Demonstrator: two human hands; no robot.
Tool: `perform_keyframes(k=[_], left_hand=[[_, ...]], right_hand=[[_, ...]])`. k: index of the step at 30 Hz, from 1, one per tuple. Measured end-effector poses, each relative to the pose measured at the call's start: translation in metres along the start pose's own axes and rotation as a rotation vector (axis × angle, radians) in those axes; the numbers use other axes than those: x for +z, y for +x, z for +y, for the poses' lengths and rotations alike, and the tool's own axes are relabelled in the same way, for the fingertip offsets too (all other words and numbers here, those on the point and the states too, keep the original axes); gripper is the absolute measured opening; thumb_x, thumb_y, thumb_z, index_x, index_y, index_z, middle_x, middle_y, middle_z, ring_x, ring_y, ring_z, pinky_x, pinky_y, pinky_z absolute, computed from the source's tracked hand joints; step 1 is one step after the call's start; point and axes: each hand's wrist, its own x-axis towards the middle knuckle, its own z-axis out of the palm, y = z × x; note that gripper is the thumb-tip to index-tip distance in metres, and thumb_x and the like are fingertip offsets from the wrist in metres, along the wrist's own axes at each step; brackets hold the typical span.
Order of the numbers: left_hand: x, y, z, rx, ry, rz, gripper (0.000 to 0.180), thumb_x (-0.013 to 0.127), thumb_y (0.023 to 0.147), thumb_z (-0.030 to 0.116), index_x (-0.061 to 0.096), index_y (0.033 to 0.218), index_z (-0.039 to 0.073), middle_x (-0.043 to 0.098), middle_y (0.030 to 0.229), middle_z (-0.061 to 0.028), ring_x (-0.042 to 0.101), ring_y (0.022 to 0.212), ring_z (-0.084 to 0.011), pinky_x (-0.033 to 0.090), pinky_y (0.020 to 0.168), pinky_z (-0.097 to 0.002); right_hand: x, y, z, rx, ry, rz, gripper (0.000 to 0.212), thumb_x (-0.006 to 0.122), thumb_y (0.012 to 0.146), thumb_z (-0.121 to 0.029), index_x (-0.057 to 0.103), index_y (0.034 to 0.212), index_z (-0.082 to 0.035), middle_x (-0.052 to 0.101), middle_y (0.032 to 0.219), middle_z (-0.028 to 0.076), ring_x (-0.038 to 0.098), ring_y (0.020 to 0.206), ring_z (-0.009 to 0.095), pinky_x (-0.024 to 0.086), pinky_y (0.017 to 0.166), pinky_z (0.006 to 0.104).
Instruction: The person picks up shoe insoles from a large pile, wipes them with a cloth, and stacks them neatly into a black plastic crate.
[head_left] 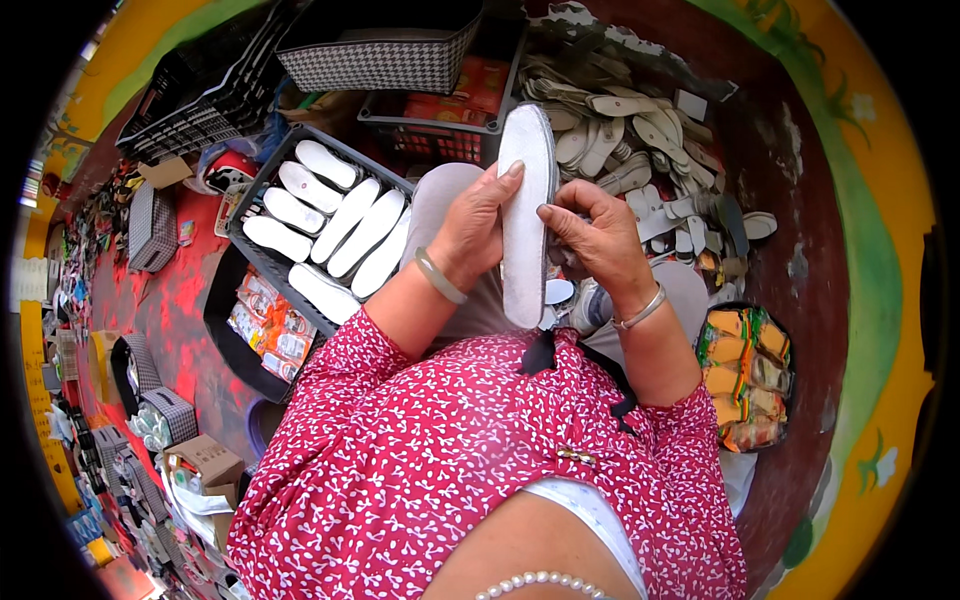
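Note:
A white shoe sole point(527, 225) with a grey edge stands upright in front of me, its broad face turned toward me. My left hand point(477, 222) grips its left side, thumb lying on the white face. At the right edge my right hand point(598, 238) pinches the rim between thumb and bent fingers; some of those fingers are hidden behind the sole. To the left, a dark crate point(262, 258) holds several white soles point(345, 220) laid in rows. Beyond my right hand, a big heap of pale soles point(640, 130) lies against the wall.
A houndstooth-patterned basket point(385, 62) sits on dark crates at the back. Packaged goods fill a black bin point(235, 330) at left and a container point(790, 385) at right. A dark red wall point(810, 230) curves along the right. Boxes and baskets line the red floor point(180, 300).

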Motion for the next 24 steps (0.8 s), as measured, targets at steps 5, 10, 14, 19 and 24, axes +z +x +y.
perform_keyframes(k=[5, 10, 14, 19, 24], left_hand=[[-0.007, 0.0, -0.005, -0.121, -0.029, -0.033, 0.032, 0.046, 0.093, 0.02, 0.045, 0.119, 0.002, 0.057, 0.104, -0.0103, 0.057, 0.095, -0.0192, 0.05, 0.083, -0.0339], [-0.012, -0.001, -0.008, -0.177, -0.044, 0.013, 0.031, 0.046, 0.093, 0.018, 0.045, 0.119, 0.002, 0.056, 0.105, -0.0095, 0.058, 0.094, -0.0185, 0.05, 0.082, -0.0334], [-0.012, -0.001, -0.011, -0.111, 0.029, 0.065, 0.028, 0.047, 0.093, 0.018, 0.046, 0.117, 0.003, 0.058, 0.102, -0.0081, 0.059, 0.089, -0.0168, 0.051, 0.078, -0.031], [0.004, -0.006, -0.009, 0.041, 0.224, 0.105, 0.025, 0.047, 0.093, 0.017, 0.046, 0.113, 0.004, 0.059, 0.098, -0.0068, 0.059, 0.083, -0.0143, 0.051, 0.074, -0.0292], [0.004, -0.007, -0.009, 0.079, 0.217, 0.133, 0.026, 0.047, 0.093, 0.018, 0.045, 0.114, 0.004, 0.059, 0.097, -0.0071, 0.059, 0.083, -0.0154, 0.051, 0.074, -0.0302]], right_hand=[[-0.005, 0.0, 0.009, 0.056, 0.189, -0.064, 0.017, 0.061, 0.087, -0.018, 0.057, 0.078, -0.004, 0.052, 0.067, -0.004, 0.044, 0.06, 0.001, 0.036, 0.052, 0.0171], [-0.006, 0.002, 0.024, -0.002, 0.196, -0.052, 0.018, 0.056, 0.09, -0.017, 0.057, 0.078, -0.004, 0.051, 0.068, -0.007, 0.043, 0.06, 0.0, 0.035, 0.051, 0.017], [-0.008, 0.001, 0.024, -0.048, -0.135, 0.028, 0.018, 0.055, 0.087, -0.016, 0.057, 0.078, -0.001, 0.055, 0.063, 0.003, 0.049, 0.054, 0.011, 0.039, 0.051, 0.0256], [-0.013, -0.002, 0.019, -0.1, -0.512, 0.107, 0.017, 0.054, 0.08, -0.015, 0.06, 0.081, 0.001, 0.055, 0.064, 0.018, 0.055, 0.056, 0.028, 0.043, 0.055, 0.0354], [-0.011, -0.006, 0.02, -0.042, -0.476, 0.141, 0.016, 0.055, 0.08, -0.014, 0.062, 0.085, 0.0, 0.06, 0.066, 0.015, 0.06, 0.059, 0.021, 0.045, 0.057, 0.0314]])
